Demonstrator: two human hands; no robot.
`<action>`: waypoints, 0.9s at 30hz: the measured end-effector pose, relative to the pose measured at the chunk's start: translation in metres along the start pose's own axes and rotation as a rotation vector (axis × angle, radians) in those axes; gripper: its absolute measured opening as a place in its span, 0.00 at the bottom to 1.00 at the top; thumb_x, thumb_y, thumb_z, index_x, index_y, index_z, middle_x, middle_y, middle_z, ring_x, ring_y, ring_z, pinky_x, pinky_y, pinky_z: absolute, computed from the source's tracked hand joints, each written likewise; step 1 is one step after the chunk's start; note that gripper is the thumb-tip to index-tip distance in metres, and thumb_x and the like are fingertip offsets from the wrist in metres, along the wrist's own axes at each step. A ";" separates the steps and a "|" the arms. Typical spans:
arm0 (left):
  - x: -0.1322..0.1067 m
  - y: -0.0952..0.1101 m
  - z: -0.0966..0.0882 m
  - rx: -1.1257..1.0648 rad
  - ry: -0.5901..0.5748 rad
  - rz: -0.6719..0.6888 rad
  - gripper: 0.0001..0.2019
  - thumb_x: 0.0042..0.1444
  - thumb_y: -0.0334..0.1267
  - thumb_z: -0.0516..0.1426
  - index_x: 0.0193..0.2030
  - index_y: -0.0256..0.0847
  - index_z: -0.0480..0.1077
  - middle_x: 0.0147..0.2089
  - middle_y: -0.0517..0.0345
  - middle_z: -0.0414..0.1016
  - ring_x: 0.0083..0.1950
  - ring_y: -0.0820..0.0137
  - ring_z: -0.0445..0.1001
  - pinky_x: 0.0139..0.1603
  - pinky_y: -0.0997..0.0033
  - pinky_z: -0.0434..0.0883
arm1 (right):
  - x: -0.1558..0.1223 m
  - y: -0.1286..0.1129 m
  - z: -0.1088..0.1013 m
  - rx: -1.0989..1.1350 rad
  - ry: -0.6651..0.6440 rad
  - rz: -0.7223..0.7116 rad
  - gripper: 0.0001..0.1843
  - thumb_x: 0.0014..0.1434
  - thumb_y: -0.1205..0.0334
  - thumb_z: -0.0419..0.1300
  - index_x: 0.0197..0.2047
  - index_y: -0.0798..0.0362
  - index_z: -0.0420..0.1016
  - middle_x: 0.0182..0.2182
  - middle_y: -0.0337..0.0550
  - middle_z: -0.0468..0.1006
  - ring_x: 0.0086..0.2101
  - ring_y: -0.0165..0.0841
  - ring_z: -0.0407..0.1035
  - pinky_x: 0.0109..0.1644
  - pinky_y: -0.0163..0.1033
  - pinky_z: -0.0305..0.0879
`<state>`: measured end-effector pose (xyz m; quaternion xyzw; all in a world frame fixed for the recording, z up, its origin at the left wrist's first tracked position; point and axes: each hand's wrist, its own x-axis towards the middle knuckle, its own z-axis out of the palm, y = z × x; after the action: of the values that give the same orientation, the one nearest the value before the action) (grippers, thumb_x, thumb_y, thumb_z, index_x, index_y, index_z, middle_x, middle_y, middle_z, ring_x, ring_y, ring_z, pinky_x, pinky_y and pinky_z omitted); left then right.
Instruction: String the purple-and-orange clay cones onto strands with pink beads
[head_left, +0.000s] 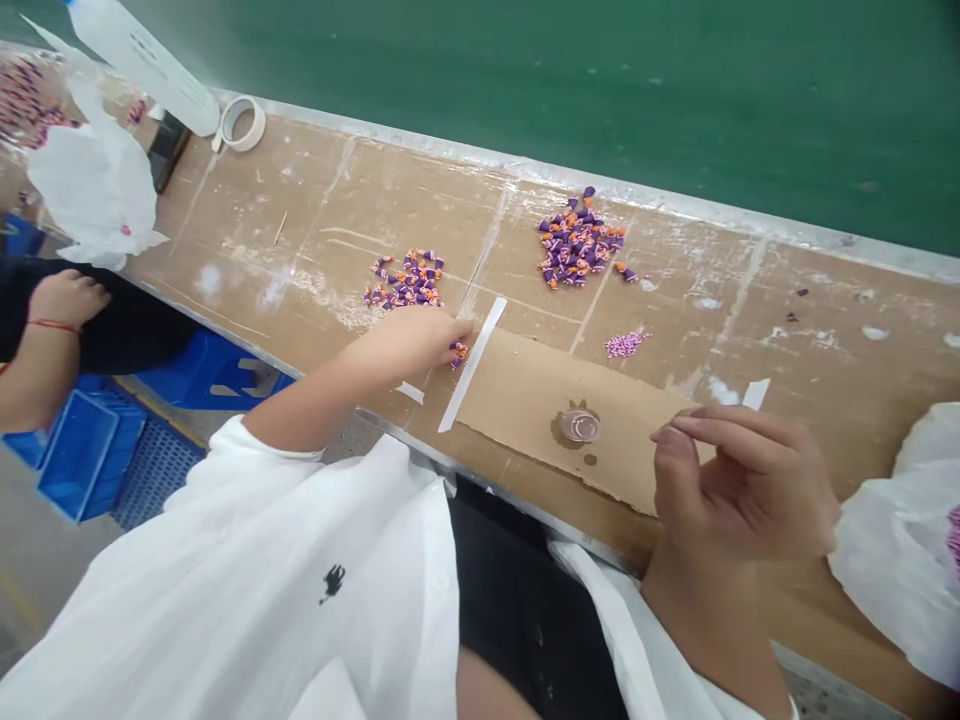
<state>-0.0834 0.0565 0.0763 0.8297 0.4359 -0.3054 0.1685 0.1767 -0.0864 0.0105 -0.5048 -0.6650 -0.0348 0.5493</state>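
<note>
My left hand (420, 338) is closed at the left end of the cardboard strip, its fingers on a small purple-and-orange figurine (458, 354). Just behind that hand lies a loose group of similar purple-and-orange figurines (411, 280). Above the strip's right end, my right hand (750, 485) pinches thumb and forefinger together; whatever is between the tips is too small to make out. On the cardboard strip (517, 380) sits a small clear dish (580, 425) with wet stains around it. Tiny pink-purple beads (625, 345) form a little heap behind the strip.
A larger pile of figurines (577, 245) lies farther back. White tape (472, 365) crosses the strip's left end. A tape roll (242, 124), a white bottle (146, 65) and a plastic bag (94, 185) stand at left. Another person's hand (67, 300) is there; a white bag (900, 550) lies right.
</note>
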 end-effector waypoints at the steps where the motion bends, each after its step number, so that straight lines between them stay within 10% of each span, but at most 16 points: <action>1: -0.001 0.001 0.005 0.018 0.004 0.004 0.09 0.68 0.36 0.54 0.50 0.42 0.74 0.50 0.53 0.79 0.46 0.66 0.78 0.33 0.70 0.56 | 0.001 0.001 0.000 0.001 0.000 -0.005 0.14 0.53 0.76 0.69 0.38 0.49 0.76 0.28 0.34 0.77 0.25 0.30 0.73 0.27 0.38 0.70; 17: 0.002 0.020 0.039 0.080 0.120 -0.014 0.10 0.69 0.33 0.53 0.50 0.36 0.74 0.49 0.47 0.81 0.51 0.61 0.81 0.33 0.68 0.65 | 0.004 0.003 0.005 -0.059 0.004 0.065 0.12 0.55 0.74 0.67 0.37 0.47 0.76 0.26 0.36 0.77 0.25 0.32 0.71 0.27 0.40 0.67; 27: 0.007 0.019 0.027 -0.155 0.322 0.091 0.10 0.68 0.36 0.50 0.41 0.38 0.72 0.41 0.49 0.78 0.43 0.64 0.77 0.36 0.69 0.63 | -0.019 0.067 0.021 -0.322 -0.351 0.397 0.04 0.63 0.63 0.61 0.37 0.48 0.79 0.30 0.40 0.77 0.28 0.32 0.69 0.34 0.41 0.66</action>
<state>-0.0748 0.0353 0.0518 0.8712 0.4414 -0.1262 0.1737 0.2072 -0.0531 -0.0469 -0.7036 -0.6242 0.0560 0.3349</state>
